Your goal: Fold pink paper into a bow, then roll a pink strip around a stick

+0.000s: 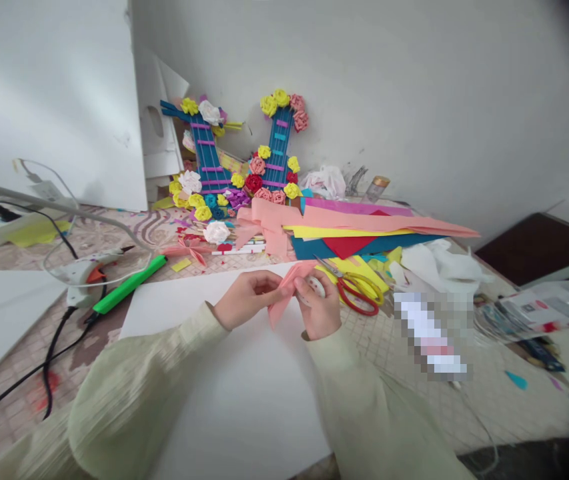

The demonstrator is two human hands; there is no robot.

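Observation:
Both my hands meet over a white sheet (224, 380) on the table. My left hand (245, 298) pinches one end of a pink paper strip (284, 290). My right hand (320, 307) is closed around the other end of the same strip, which bends down between the two hands. Something small and white shows at my right fingertips; I cannot make out what it is. Pale yellow-green sleeves cover both forearms.
Red-and-yellow scissors (357, 292) lie just right of my right hand. Stacked coloured paper sheets (364, 230) sit behind them. Two blue stands with paper flowers (244, 160) lean at the wall. A glue gun (87, 273), a green tool (129, 283) and cables lie left.

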